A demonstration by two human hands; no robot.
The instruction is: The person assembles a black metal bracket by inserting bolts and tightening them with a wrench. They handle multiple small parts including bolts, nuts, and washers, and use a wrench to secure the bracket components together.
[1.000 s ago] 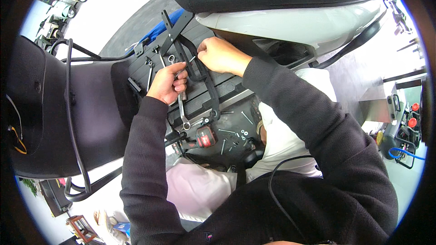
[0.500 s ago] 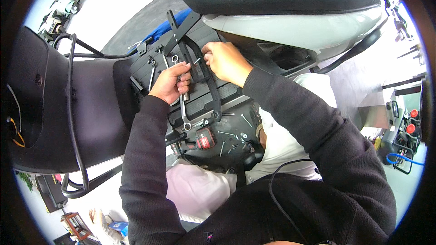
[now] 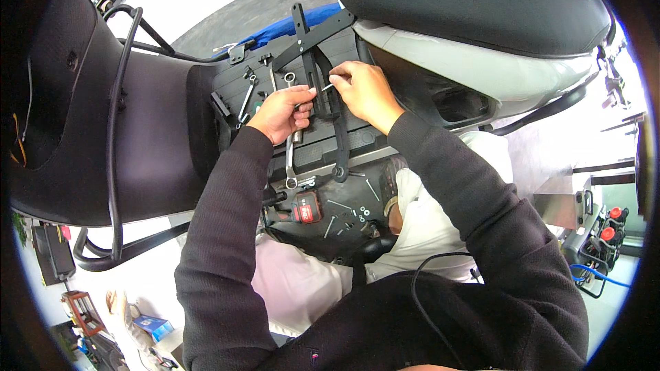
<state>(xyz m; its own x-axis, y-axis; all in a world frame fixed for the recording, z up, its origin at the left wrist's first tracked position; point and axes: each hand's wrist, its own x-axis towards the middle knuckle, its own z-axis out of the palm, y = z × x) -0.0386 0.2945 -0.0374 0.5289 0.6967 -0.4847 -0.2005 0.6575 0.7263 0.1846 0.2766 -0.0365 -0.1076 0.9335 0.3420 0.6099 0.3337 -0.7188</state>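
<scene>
1. Nearest the person, loose screws and washers are lying on the dark scooter footboard, beside a red-and-black power tool; none of these are being touched.

2. A little farther out, the left hand is gripping a combination wrench. The fingers are wrapped tight around the upper part of its shaft, so the grip is closed on the wrench. The wrench's long axis is running from the hand back toward the person, with its ring end hanging free just above the power tool.

3. Beside it, the right hand is pinching a small bolt between thumb and forefinger, a narrow grip holding only that bolt. The bolt is lying roughly level, its tip pointing leftward toward the left hand.

4. Between the two hands, a black metal bracket is running lengthwise, away from the person. The bolt's tip is sitting right at this bar, and the right hand is the nearer one to it; the left thumb is also touching or nearly touching the bar. I cannot tell whether the bolt is already seated in a hole.

5. Beyond the hands, a flat black crossbar is slanting up to the right, and spare wrenches are lying on the footboard.

6. Farthest off, the grey scooter body and its black seat are overhanging the work.
</scene>
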